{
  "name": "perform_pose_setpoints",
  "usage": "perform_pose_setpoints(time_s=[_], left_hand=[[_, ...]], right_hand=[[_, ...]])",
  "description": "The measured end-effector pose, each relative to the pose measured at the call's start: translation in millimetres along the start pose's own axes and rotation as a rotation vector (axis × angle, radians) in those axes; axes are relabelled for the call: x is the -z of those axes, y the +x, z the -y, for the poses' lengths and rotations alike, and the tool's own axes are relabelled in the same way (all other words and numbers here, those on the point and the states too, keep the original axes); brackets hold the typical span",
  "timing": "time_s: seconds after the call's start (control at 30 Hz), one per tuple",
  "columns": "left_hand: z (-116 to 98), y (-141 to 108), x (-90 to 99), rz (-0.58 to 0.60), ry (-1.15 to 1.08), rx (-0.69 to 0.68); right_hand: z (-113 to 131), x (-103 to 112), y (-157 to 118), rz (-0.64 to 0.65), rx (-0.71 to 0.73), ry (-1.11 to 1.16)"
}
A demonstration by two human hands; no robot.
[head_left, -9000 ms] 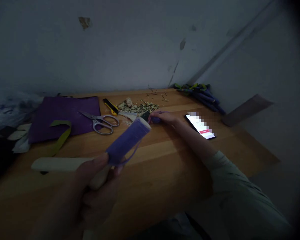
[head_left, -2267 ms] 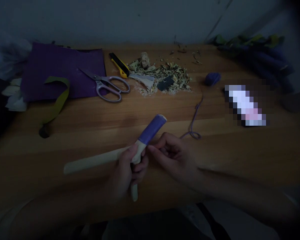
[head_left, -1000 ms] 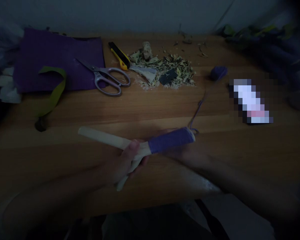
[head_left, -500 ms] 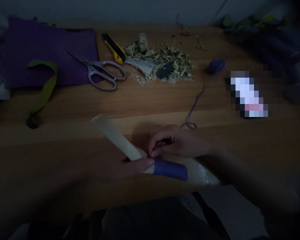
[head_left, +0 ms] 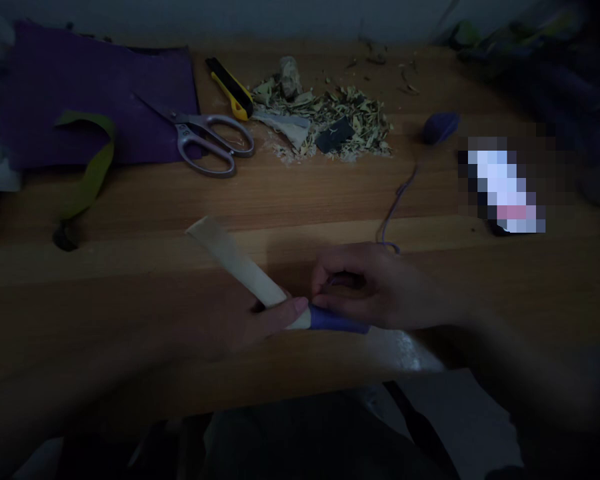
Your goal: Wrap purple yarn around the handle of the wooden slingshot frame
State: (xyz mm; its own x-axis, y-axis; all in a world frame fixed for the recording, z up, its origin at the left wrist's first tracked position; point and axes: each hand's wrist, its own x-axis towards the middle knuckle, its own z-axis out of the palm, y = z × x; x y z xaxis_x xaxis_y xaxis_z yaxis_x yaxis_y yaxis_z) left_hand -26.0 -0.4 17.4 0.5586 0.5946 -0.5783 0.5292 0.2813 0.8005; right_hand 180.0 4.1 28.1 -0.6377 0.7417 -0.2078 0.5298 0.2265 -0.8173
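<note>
My left hand point(head_left: 253, 327) grips a pale, flat-ended stick point(head_left: 237, 263), its thumb pressed on top near the middle. The stick's far end points up and left. Its near end is covered by a purple yarn wrapping point(head_left: 336, 321). Just above this wrapping, my right hand point(head_left: 385, 287) is closed in a pinch on purple yarn; the stretch between its fingertips and the stick is hard to make out. Beyond the right hand a loose strand of yarn point(head_left: 393, 208) runs across the table toward a small purple yarn ball point(head_left: 439, 129).
Grey-handled scissors point(head_left: 207, 150) lie partly on a purple sheet point(head_left: 80, 93), beside a curled green strip point(head_left: 93, 183). A yellow-and-black box cutter point(head_left: 230, 88) touches a heap of dry shavings point(head_left: 363, 120). A blurred-out bright object point(head_left: 505, 187) lies right. Clear plastic point(head_left: 410, 350) sits at the table's front edge.
My right hand has moved slightly right and turned, still pinched. The wrapped end of the stick has tilted up a little and is partly covered by the right hand. The left hand keeps its grip.
</note>
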Motion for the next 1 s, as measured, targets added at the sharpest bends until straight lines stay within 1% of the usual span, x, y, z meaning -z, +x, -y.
perform_pose_setpoints(time_s=[0.1,0.2,0.33,0.43,0.53,0.67,0.73,0.83,0.93,1.0], left_hand=[[1.0,1.6,-0.2,0.030,-0.050,0.017],[1.6,3.3,-1.8,0.014,-0.068,0.024],[1.6,4.5,-5.0,-0.084,-0.049,-0.025],[2.9,4.4,-7.1,-0.165,-0.038,-0.073],[5.2,4.8,-8.9,-0.224,-0.037,-0.079],[6.2,6.0,-10.7,-0.301,-0.085,-0.071],[4.9,5.9,-11.1,-0.281,-0.097,-0.023],[2.5,4.4,-11.1,-0.244,-0.110,0.028],[1.8,3.5,-10.9,-0.243,-0.143,0.018],[3.1,4.4,-11.0,-0.242,-0.190,-0.006]], right_hand=[[0.2,-3.0,-1.6,-0.039,0.018,0.021],[0.5,-5.4,-2.7,-0.098,0.033,0.022],[1.1,-8.2,-1.8,-0.179,0.080,-0.062],[0.4,-11.2,-1.0,-0.244,0.152,-0.139],[-0.4,-13.3,-1.3,-0.314,0.239,-0.225],[0.3,-13.6,-2.1,-0.351,0.279,-0.356],[0.7,-14.4,-1.6,-0.362,0.304,-0.391],[0.3,-17.9,0.0,-0.427,0.387,-0.425],[-1.8,-24.1,0.5,-0.483,0.420,-0.456],[-3.1,-29.1,0.0,-0.501,0.396,-0.446]])
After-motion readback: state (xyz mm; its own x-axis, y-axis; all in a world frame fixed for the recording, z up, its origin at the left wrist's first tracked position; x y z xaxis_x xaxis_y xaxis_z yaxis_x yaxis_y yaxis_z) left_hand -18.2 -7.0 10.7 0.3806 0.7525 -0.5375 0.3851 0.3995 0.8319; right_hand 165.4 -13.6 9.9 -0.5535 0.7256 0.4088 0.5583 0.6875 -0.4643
